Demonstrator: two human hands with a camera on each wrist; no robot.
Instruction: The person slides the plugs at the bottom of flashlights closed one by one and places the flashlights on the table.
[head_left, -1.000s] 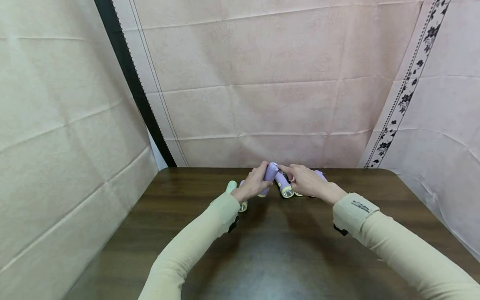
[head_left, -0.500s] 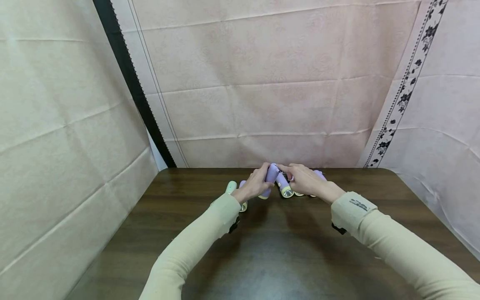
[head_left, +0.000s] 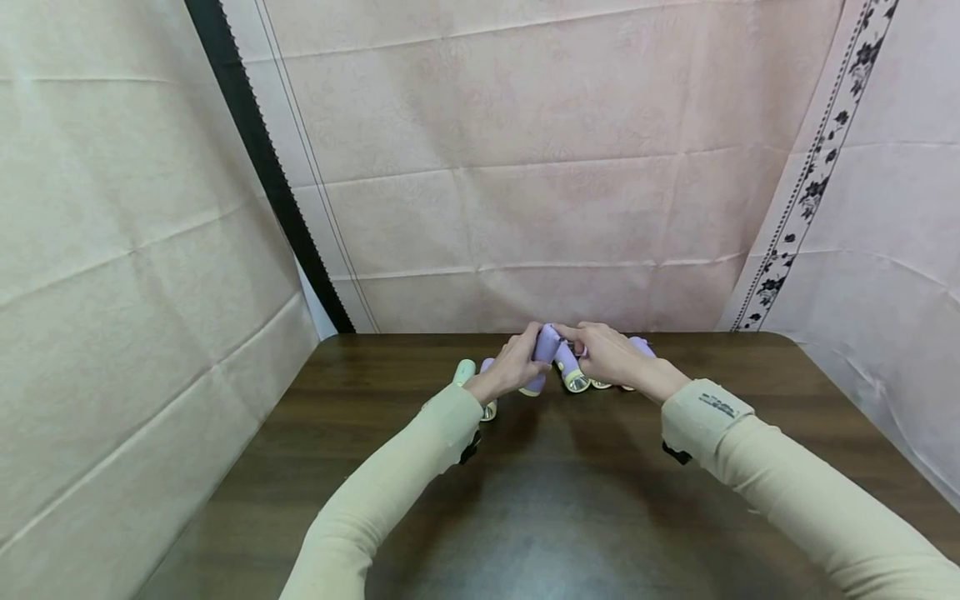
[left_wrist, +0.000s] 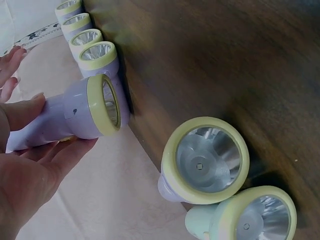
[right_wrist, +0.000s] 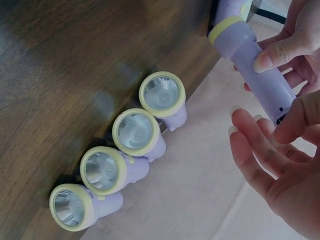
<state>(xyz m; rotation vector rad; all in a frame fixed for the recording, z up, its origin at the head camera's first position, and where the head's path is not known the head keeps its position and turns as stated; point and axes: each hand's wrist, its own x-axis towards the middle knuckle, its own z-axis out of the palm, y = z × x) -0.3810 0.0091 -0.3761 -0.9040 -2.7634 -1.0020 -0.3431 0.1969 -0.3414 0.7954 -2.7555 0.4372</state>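
Note:
A purple flashlight with a pale yellow head ring is gripped by my left hand near the table's far edge. In the left wrist view, the thumb lies on one side of the flashlight and fingers support the other. My right hand reaches to its tail end. In the right wrist view, one bent digit of the right hand touches the tail, beside a small black part; the other fingers are spread, apart from the flashlight.
Several purple flashlights lie in a row on the right, lenses toward me. On the left lie another purple flashlight and a mint green one. The brown wooden table ends at a cloth backdrop.
The held flashlight has shifted very slightly, its tail a little to the right. Both hands otherwise stay in nearly the same place, and the flashlights on the table have not moved.

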